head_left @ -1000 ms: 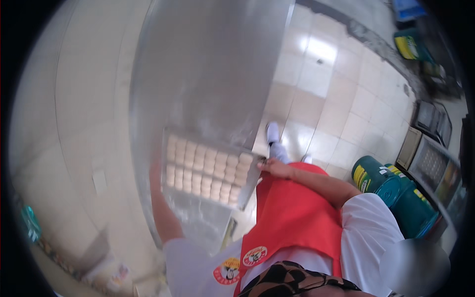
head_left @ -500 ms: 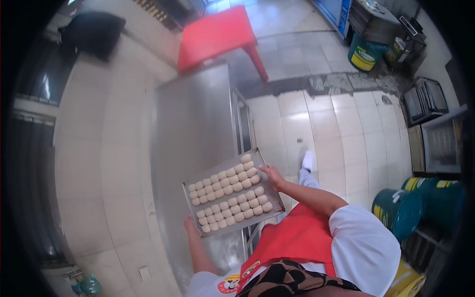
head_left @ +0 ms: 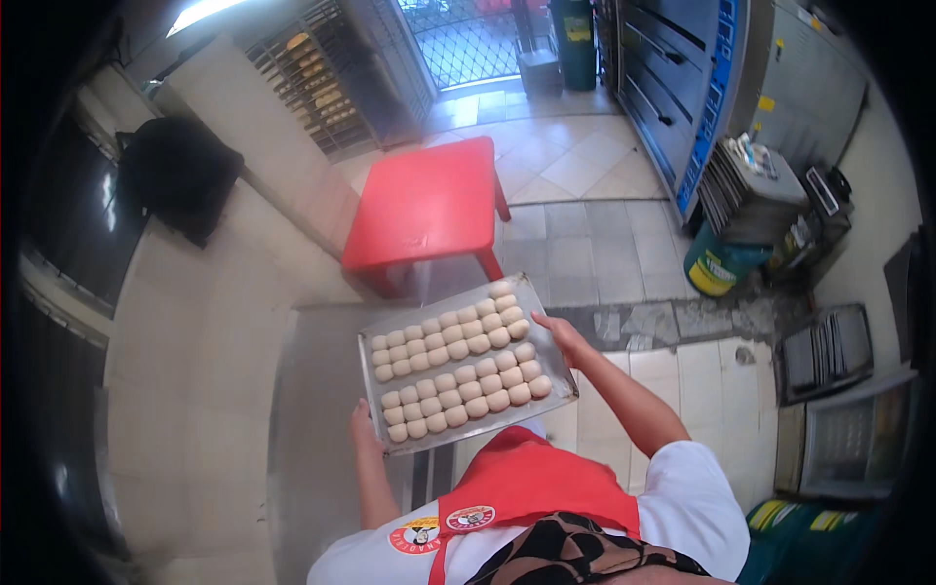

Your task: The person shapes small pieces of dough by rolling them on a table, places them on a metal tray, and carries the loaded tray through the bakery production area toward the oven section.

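Observation:
Between my two hands I carry a metal baking tray (head_left: 439, 378), tilted slightly in view, its right side farther from me. Two bands of round pale dough balls (head_left: 450, 340) lie on it, packed side by side with a bare strip between the bands. My left hand (head_left: 365, 429) grips the tray's left edge near its lower corner; most of its fingers are hidden under the tray. My right hand (head_left: 565, 341) holds the right edge, with the thumb toward the rim. Below the tray's left part is a steel table (head_left: 317, 390).
A red plastic table (head_left: 424, 200) stands ahead, past the steel table. Farther back are a rack of trays (head_left: 310, 88) and a large deck oven (head_left: 663, 83). On the right, stacked trays (head_left: 746, 195) rest over a green bucket (head_left: 720, 263). A black-covered object (head_left: 180, 175) is at left.
My view has swung up and forward, bringing the oven, rack and doorway into sight. The red table appears closer. Both hands still hold the tray.

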A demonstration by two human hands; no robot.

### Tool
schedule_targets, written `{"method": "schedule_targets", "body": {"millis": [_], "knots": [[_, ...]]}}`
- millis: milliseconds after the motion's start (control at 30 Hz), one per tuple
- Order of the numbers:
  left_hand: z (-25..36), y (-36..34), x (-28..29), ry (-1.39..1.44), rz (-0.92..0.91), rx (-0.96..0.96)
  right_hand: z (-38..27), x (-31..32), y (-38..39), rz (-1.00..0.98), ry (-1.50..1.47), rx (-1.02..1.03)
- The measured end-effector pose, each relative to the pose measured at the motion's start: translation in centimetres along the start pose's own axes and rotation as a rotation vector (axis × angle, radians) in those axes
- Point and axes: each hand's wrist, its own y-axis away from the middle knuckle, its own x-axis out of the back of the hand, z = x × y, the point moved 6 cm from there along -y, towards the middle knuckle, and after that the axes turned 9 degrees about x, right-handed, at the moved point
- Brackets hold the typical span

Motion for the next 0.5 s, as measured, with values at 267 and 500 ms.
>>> {"method": "schedule_targets", "body": {"millis": [267, 500], "knots": [[-0.2, -6.1, 4.0, -0.160, 0.152, -0.116, 0.9, -2.0, 3.5, 0.488, 0.204, 0.243], [3.2, -4.3, 0.7, -0.008, -0.094, -0.198, 0.8, -3.9, 8.8, 0.419, -0.106, 0.382]]}}
